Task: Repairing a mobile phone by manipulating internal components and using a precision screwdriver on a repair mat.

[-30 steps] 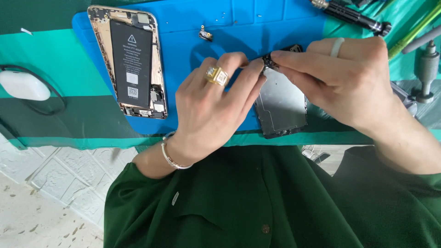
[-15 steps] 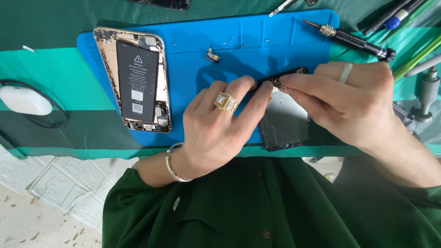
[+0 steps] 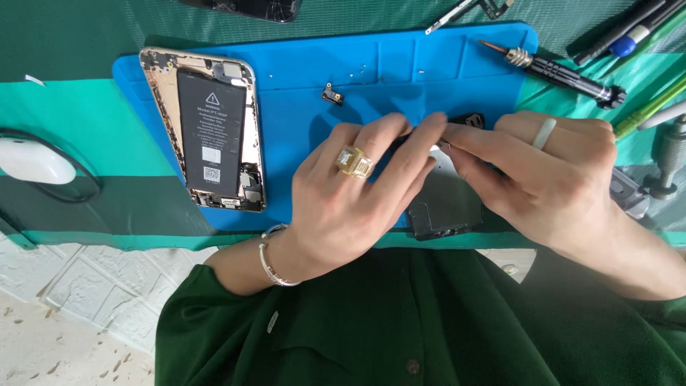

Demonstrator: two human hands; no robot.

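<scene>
Both hands slid lower on the blue rubber mat (image 3: 300, 78); left hand (image 3: 350, 193) & right hand (image 3: 543, 179) fingers pinched shut on dark metal screen plate (image 3: 446, 207) at the mat's near edge; a slip could bend it, or it could drop off the desk

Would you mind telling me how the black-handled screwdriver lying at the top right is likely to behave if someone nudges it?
The screwdriver looks round in the handle, so it would probably roll. It lies half on the blue mat, whose raised edge may check it. It seems rigid and slim, likely light, and its knurled collar should give grip.
</scene>
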